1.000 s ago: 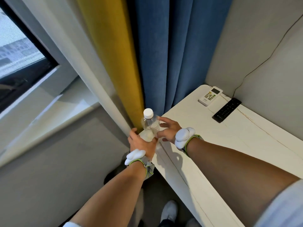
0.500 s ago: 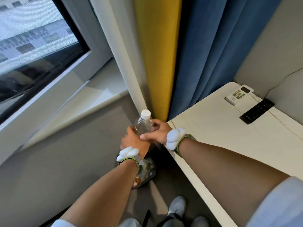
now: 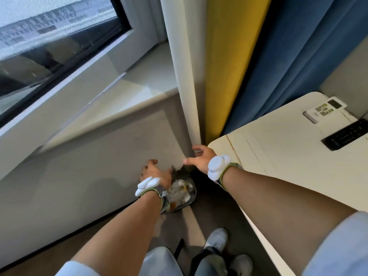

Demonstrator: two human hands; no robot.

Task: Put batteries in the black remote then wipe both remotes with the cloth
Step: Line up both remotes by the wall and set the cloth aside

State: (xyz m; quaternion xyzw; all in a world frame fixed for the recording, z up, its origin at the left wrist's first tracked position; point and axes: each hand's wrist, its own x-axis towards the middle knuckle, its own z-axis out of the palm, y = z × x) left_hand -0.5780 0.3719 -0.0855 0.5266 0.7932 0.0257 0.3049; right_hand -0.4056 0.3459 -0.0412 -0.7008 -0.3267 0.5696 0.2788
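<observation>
Both hands are down off the table's near-left corner, over the floor. The left hand (image 3: 157, 173) hangs above a bin (image 3: 184, 195) full of clear wrappers, fingers curled downward and loosely spread, nothing seen in them. The right hand (image 3: 200, 159) sits just right of it, near the table (image 3: 278, 156) corner, fingers wide apart and empty, thumb pointing left toward the other hand. White wrist trackers show on both arms.

Now the remotes: they lie well apart from either hand, far right on the table top. The black remote (image 3: 347, 134) lies face up, angled, close to the right edge of view. Just beyond it, farther back, the white remote (image 3: 324, 110) lies with its small screen and coloured buttons facing up. The two sit near each other without touching. No finger is anywhere close to them; the whole bare stretch of table lies between.

Behind the hands hang a yellow curtain (image 3: 229, 66) and a blue curtain (image 3: 298, 56), with a window (image 3: 49, 36) far left. Grey shoes (image 3: 217, 239) show near the bottom.
</observation>
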